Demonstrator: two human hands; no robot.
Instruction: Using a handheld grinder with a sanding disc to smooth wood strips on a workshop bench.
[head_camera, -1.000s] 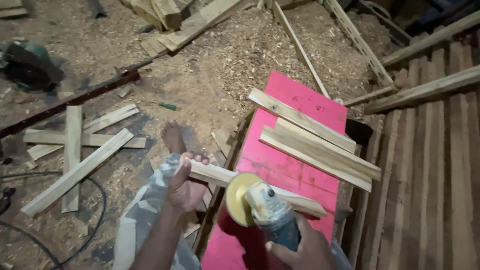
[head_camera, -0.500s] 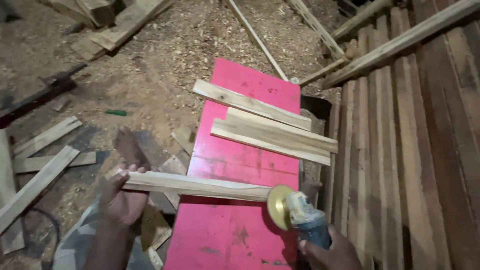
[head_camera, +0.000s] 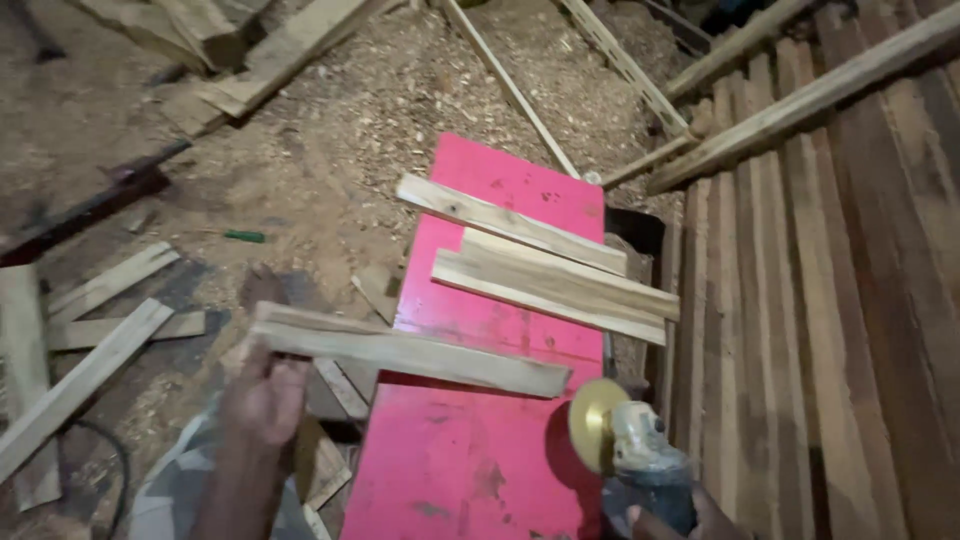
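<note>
You are holding a wood slat (head_camera: 410, 352) in your left hand (head_camera: 262, 395), the grip closing around its left end. The slat's long axis is running nearly level across the view, its far end dipping slightly down and to the right, and that end is hanging over the pink surface (head_camera: 470, 470). Your right hand (head_camera: 690, 520) is showing only at the bottom edge, wrapping the body of a grinder (head_camera: 640, 455); its yellow disc (head_camera: 592, 425) is facing left, just beside the slat's right tip, and you cannot tell whether they are touching.

Further up the pink surface, three more slats (head_camera: 555, 275) are lying side by side, all slanting down to the right and jutting past its right edge. The surface itself is running away from you, a long narrow board.

To the right, dark planks (head_camera: 850, 300) are lying in a row, with a few long battens (head_camera: 800, 100) crossing above them. The floor (head_camera: 330, 130) is covered in sawdust and shavings, with offcuts (head_camera: 90, 330) scattered on the left.
</note>
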